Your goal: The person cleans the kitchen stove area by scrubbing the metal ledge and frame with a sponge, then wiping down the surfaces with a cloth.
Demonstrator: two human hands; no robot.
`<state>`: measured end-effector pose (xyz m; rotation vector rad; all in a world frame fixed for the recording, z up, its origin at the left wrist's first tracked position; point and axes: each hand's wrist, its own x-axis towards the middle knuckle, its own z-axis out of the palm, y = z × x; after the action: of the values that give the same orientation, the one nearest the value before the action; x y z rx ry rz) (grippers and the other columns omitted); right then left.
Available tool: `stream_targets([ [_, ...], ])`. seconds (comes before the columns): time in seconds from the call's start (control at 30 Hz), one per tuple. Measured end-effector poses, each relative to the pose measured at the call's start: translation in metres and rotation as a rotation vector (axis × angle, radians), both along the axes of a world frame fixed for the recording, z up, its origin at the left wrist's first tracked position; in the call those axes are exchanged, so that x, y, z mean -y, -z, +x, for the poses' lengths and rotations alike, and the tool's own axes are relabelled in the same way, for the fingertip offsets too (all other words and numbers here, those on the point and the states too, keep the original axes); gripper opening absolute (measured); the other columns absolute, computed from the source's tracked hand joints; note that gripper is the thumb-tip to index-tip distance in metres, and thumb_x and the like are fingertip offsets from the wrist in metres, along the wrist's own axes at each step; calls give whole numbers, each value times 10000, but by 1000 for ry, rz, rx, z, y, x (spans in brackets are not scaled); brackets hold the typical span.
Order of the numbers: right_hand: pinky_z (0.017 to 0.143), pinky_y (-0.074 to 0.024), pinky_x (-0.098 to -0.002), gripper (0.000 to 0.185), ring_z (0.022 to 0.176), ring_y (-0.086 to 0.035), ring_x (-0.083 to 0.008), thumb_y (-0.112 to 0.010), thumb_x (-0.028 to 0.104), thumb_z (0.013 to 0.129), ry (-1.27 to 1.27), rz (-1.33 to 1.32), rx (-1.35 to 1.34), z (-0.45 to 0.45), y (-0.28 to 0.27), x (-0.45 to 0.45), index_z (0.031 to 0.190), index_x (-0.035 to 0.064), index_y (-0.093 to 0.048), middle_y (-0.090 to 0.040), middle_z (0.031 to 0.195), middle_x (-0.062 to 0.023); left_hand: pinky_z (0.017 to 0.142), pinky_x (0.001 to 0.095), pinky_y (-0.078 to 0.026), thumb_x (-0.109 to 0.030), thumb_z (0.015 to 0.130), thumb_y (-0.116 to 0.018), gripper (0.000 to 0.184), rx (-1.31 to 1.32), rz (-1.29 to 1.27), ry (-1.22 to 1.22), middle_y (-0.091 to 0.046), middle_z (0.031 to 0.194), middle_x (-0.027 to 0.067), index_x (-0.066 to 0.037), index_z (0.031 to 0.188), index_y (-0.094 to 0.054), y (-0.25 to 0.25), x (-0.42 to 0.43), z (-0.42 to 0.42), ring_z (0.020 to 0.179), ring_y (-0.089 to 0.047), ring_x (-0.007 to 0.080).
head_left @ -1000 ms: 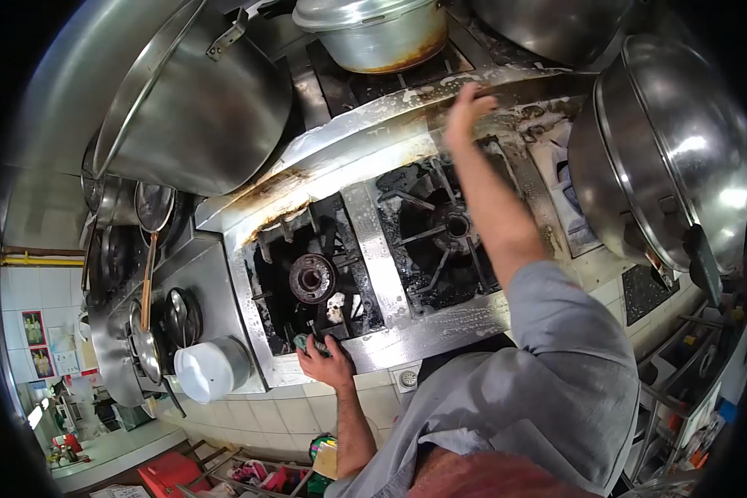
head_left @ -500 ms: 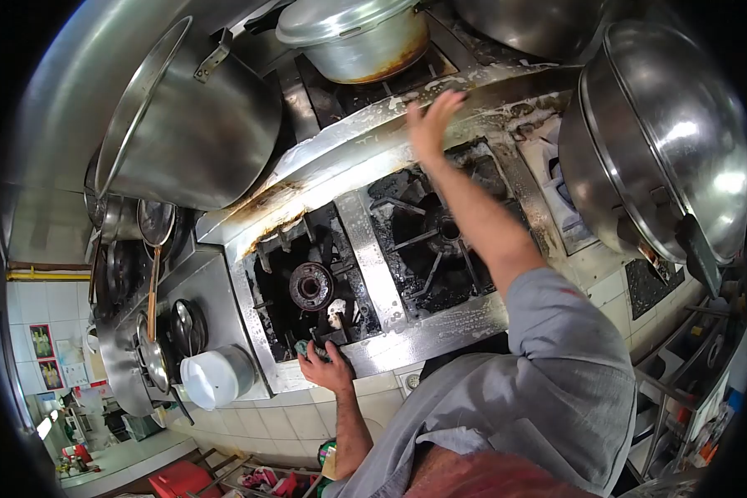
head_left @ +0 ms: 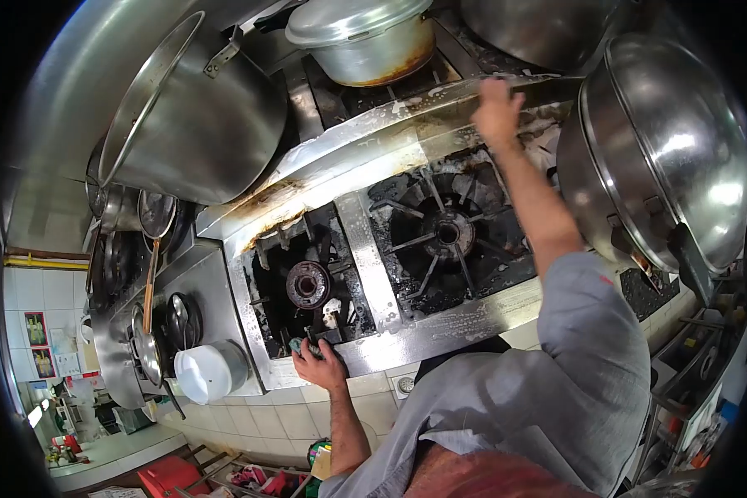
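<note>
My left hand (head_left: 319,367) rests at the front edge of the gas stove (head_left: 440,336), its fingers closed around a green scouring pad (head_left: 297,345). Close by is the left burner (head_left: 308,285), in a dark, wet well with no grate over it. My right hand (head_left: 498,116) reaches to the raised metal ledge (head_left: 373,145) behind the burners. Its fingers are bent and blurred, with something dark at their tips that I cannot make out. White suds lie along the ledge. The right burner (head_left: 448,235) has a grate over it.
A large stockpot (head_left: 199,124) stands back left, a lidded pot (head_left: 373,54) behind the ledge. Big steel bowls (head_left: 664,158) lean at the right. At the left are a white tub (head_left: 210,373) and a long-handled pan (head_left: 156,216).
My right hand has moved rightward along the ledge, and its arm has swung away from the right burner. My left hand has stayed at the front edge with the scouring pad.
</note>
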<state>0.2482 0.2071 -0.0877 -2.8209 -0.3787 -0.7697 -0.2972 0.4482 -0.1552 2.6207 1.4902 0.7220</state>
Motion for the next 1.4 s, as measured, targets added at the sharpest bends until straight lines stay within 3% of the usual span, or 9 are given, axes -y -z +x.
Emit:
stream_targets([
  [0.13,1019,-198,-635,496,1205,-421,-265,-554,77,745,-380,114,221,-45,25,-58,1235,74,-481,-499,1214,-113,982,502,-313,-369,830,-625,427,-8,0,12,-452,1261,254,-115,1167,-562,5,-2,-4,1170,-418,398],
  [0.27,1047,-157,-616,419,1220,-421,-267,-463,39,814,-200,236,-203,10,-13,28,1230,84,-485,-495,1252,-102,974,500,-322,-374,829,-621,435,1,3,2,-460,1251,251,-112,1170,-560,0,-1,0,1160,-425,398],
  [0.33,1050,-155,-611,447,1232,-399,-270,-490,65,807,-18,112,273,16,31,13,1253,80,-465,-463,1289,-98,974,499,-320,-375,828,-621,438,8,-3,-6,-459,1251,253,-110,1171,-560,-1,-1,2,1160,-426,397],
  [0.4,1089,-105,-585,540,1334,-291,-270,-501,74,809,-152,-72,-130,-38,-3,-33,1339,82,-399,-373,1404,-98,975,498,-319,-376,828,-622,440,6,-14,1,-459,1251,255,-108,1171,-559,0,2,0,1161,-426,397],
  [0.53,1086,-162,-568,437,1311,-329,-272,-465,76,828,-384,-103,65,-11,20,-18,1265,71,-451,-418,1363,-90,963,496,-328,-372,833,-623,419,6,15,21,-470,1241,238,-118,1161,-569,0,-1,-2,1147,-435,398],
  [0.63,1004,-258,-582,386,1233,-387,-284,-470,73,828,-52,3,67,30,6,52,1213,61,-473,-477,1252,-125,958,499,-330,-368,831,-624,418,25,26,12,-474,1237,235,-113,1158,-571,0,-2,-1,1146,-438,396],
  [0.8,1050,-220,-557,453,1294,-320,-304,-485,42,812,-308,-5,-157,-28,0,-28,1263,62,-447,-406,1345,-149,973,497,-319,-360,829,-622,409,18,11,0,-468,1240,237,-117,1154,-570,-1,0,1,1154,-433,390],
  [0.87,1060,-204,-558,445,1284,-338,-294,-454,54,834,-411,64,102,-46,24,-63,1279,64,-440,-419,1349,-129,968,496,-323,-360,829,-623,407,20,14,-1,-469,1235,237,-118,1152,-572,-2,1,2,1152,-433,389],
  [1.4,1041,-150,-659,494,1337,-312,-269,-403,30,861,-372,-133,-146,-60,-8,-76,1348,111,-402,-372,1437,-54,959,484,-336,-331,813,-649,397,40,52,15,-494,1202,242,-122,1145,-587,-1,-4,1,1133,-451,391],
])
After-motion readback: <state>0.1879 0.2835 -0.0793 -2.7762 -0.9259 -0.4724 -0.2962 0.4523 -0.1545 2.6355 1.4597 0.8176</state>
